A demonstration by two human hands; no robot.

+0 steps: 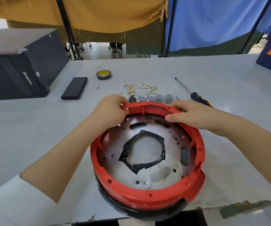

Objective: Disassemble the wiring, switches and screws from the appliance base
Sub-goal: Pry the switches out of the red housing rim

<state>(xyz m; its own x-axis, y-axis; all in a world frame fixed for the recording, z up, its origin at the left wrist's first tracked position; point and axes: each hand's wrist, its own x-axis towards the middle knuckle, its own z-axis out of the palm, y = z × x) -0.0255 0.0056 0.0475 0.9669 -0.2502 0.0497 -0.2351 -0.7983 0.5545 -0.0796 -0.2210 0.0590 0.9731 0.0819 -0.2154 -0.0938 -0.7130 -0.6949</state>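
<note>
Both hands on the far rim of the appliance base (147, 154). Left hand (110, 110) curled, pinching the red rim at its far-left part; right hand (195, 115) gripping the far-right rim, thumb inside, fingers over the outside. Base sits at the near edge of the tabletop (33, 128), overhanging it slightly, open side up and tilted toward the camera. Round, so no clear long axis. Red plastic ring over a black lower body; inside is a bare metal plate with holes and a central opening edged in black tape. Just beyond the base: a row of grey switches (154, 98), white wires (138, 88) with brass terminals, a screwdriver (195, 93) lying diagonally toward the far right. Tape roll (103, 75) farther back.
</note>
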